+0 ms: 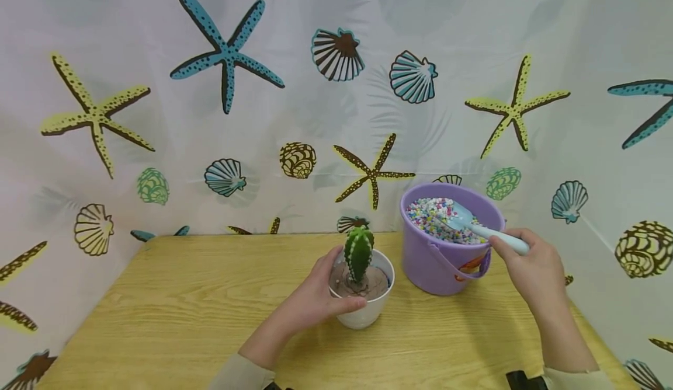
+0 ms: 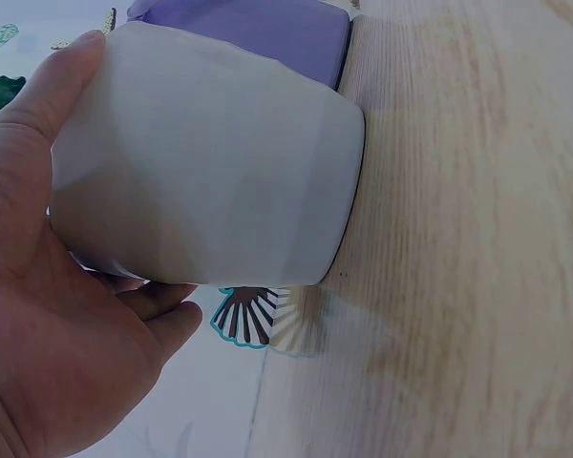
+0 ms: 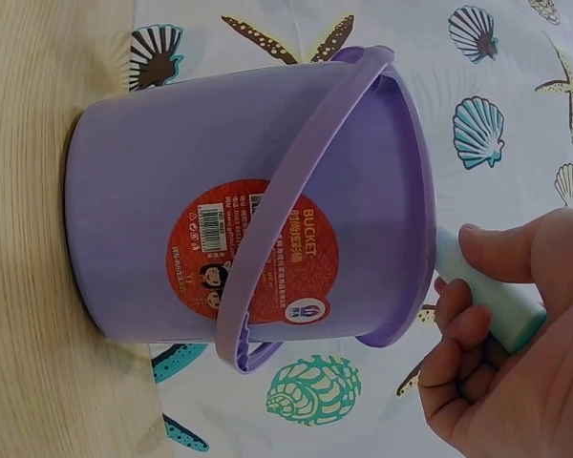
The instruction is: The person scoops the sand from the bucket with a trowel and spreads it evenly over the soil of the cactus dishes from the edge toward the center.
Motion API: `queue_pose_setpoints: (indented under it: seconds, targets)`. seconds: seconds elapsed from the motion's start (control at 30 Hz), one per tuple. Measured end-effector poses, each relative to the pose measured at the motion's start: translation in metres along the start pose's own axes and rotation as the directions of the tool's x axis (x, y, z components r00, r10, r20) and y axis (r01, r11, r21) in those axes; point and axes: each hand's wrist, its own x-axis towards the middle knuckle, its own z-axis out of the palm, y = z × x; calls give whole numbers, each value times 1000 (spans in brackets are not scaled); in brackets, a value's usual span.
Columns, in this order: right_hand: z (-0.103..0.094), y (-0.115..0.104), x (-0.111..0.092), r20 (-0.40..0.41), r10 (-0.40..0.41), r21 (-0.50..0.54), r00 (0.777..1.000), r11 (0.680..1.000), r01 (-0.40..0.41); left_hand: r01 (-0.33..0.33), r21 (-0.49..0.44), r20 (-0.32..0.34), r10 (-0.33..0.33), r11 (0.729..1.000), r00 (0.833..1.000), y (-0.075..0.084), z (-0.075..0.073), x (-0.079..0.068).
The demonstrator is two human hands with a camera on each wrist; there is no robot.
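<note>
A green cactus (image 1: 359, 254) stands in a white pot (image 1: 363, 315) on the table, with greyish-brown soil around its base. My left hand (image 1: 321, 296) grips the pot from its left side, thumb across the near rim; the left wrist view shows the pot's smooth wall (image 2: 210, 162) against the fingers. My right hand (image 1: 536, 267) holds a light blue scoop (image 1: 505, 238) by its handle. The scoop's head lies in small multicoloured beads (image 1: 428, 215) inside a purple bucket (image 1: 433, 267). In the right wrist view, thumb and curled fingers wrap the scoop handle (image 3: 501, 301).
The bucket stands right of the pot, its handle (image 3: 286, 191) hanging down its near side over a red label (image 3: 196, 258). Wooden tabletop (image 1: 210, 285) extends left of the pot. A white curtain (image 1: 294, 115) with starfish and shells hangs behind.
</note>
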Motion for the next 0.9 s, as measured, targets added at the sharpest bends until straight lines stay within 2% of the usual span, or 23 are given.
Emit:
queue_pose_setpoints:
  seconds: [0.67,0.9]
  targets:
    - [-4,-3,-4,-29,-23,-14,999,1000,23,-2,-22,4,2,1000,1000,-1,1,1]
    - [-7,-6,-6,-14,-50,-1,999,999,50,-2,-15,1,2,1000,1000,-1,0,0]
